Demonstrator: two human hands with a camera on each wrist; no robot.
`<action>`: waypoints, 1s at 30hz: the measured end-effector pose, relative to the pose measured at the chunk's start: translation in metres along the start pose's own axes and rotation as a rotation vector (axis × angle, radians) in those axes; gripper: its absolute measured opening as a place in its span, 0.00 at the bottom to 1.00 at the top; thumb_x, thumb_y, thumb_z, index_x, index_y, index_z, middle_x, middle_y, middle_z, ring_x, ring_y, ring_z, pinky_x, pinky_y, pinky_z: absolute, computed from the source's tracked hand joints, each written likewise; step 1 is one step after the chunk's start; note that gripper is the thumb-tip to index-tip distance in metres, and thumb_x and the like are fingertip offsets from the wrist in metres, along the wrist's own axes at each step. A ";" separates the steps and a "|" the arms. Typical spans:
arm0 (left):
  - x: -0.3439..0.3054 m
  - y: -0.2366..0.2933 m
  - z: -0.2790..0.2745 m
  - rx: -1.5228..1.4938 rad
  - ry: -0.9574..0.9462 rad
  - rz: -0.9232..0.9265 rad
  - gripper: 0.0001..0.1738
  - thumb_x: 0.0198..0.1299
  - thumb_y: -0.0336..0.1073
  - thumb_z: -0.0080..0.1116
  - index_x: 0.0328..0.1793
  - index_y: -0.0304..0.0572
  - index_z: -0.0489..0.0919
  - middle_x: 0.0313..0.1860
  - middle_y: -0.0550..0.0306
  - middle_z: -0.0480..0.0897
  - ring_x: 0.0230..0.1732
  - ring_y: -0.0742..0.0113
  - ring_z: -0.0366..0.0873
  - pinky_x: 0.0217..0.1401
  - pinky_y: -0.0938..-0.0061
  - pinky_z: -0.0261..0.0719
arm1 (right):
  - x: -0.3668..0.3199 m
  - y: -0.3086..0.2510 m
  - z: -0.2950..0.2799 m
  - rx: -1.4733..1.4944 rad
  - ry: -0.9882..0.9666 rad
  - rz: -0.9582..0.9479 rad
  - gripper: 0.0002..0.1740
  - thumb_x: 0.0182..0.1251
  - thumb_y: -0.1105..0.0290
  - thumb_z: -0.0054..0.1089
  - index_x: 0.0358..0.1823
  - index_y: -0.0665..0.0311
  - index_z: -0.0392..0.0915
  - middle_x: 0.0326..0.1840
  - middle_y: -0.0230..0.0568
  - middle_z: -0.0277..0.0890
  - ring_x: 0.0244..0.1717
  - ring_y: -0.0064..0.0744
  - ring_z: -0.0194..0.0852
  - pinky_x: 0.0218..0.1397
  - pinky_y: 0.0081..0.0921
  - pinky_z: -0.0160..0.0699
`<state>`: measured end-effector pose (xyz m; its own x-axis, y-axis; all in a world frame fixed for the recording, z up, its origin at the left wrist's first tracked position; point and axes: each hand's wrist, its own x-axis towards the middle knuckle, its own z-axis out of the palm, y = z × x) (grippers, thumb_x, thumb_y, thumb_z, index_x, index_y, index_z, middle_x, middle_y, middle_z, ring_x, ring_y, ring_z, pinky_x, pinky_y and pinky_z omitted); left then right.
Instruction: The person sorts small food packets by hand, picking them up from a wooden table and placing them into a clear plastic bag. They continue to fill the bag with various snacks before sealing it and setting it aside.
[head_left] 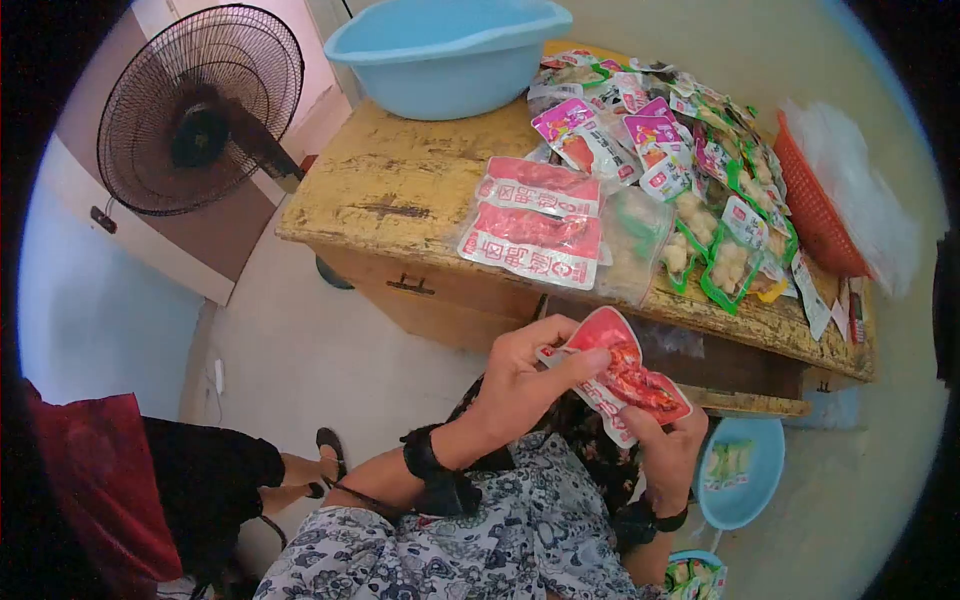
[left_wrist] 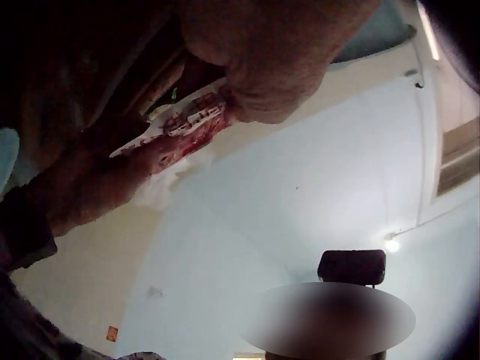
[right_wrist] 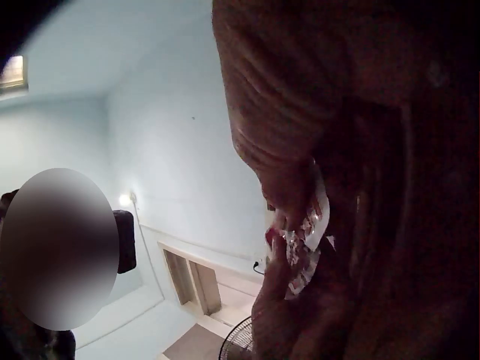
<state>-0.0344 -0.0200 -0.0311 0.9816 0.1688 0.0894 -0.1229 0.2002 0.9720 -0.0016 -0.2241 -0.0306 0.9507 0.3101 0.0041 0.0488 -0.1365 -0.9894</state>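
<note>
A red and white snack packet (head_left: 640, 378) with reddish food showing through its clear middle is held between both hands in front of the body. My left hand (head_left: 520, 375) pinches its left edge, thumb lying over the front. On the lower right side my right hand (head_left: 664, 450) grips it, thumb on the front. In the left wrist view the packet (left_wrist: 191, 124) shows between the two hands. The right wrist view is dark, with part of the packet (right_wrist: 304, 262) visible by the fingers. Two flat red packets (head_left: 535, 220) lie at the front edge of the worn wooden table (head_left: 370, 200).
A heap of snack packets (head_left: 680, 140) covers the table's right side beside a red basket (head_left: 815, 200). A blue basin (head_left: 440, 60) stands behind. An open drawer (head_left: 750, 375) juts below; another blue basin (head_left: 740, 475) is lower right. A fan (head_left: 200, 110) and a person (head_left: 120, 490) are at left.
</note>
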 end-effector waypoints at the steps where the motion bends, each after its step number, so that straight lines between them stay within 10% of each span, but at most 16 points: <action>1: 0.003 -0.002 0.000 -0.093 0.000 -0.031 0.14 0.67 0.37 0.68 0.52 0.35 0.84 0.42 0.63 0.86 0.41 0.82 0.78 0.44 0.82 0.77 | 0.002 0.000 0.000 -0.008 0.002 -0.008 0.23 0.56 0.69 0.75 0.53 0.72 0.85 0.42 0.39 0.89 0.41 0.25 0.86 0.47 0.22 0.81; 10: 0.016 0.007 -0.019 -0.178 0.054 -0.124 0.14 0.75 0.38 0.57 0.54 0.34 0.84 0.45 0.62 0.86 0.43 0.82 0.79 0.45 0.82 0.78 | 0.025 -0.025 0.016 0.120 -0.048 0.034 0.18 0.69 0.72 0.62 0.56 0.75 0.82 0.46 0.37 0.87 0.44 0.21 0.82 0.51 0.22 0.80; 16: 0.019 0.023 -0.035 -0.036 -0.094 -0.090 0.21 0.65 0.38 0.68 0.61 0.35 0.81 0.46 0.60 0.87 0.44 0.76 0.84 0.49 0.78 0.81 | 0.025 -0.023 0.005 0.196 -0.153 0.016 0.17 0.71 0.68 0.63 0.54 0.72 0.84 0.44 0.37 0.88 0.41 0.21 0.84 0.46 0.21 0.81; 25: 0.023 0.030 -0.028 0.126 -0.218 -0.232 0.11 0.59 0.37 0.73 0.43 0.39 0.88 0.41 0.60 0.88 0.41 0.76 0.83 0.46 0.79 0.80 | 0.032 -0.026 0.003 -0.024 -0.248 0.025 0.15 0.68 0.66 0.63 0.49 0.70 0.87 0.41 0.40 0.88 0.41 0.24 0.84 0.47 0.22 0.79; 30: 0.020 0.019 -0.032 0.155 -0.156 0.027 0.10 0.62 0.37 0.71 0.44 0.39 0.87 0.39 0.62 0.87 0.42 0.77 0.82 0.47 0.78 0.80 | 0.038 -0.028 0.011 -0.130 -0.126 -0.168 0.14 0.67 0.67 0.63 0.49 0.68 0.87 0.45 0.42 0.87 0.44 0.28 0.83 0.53 0.26 0.78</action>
<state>-0.0214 0.0179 -0.0179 0.9904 0.0179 0.1367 -0.1374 0.0447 0.9895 0.0296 -0.1976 -0.0040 0.8806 0.4524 0.1411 0.2499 -0.1903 -0.9494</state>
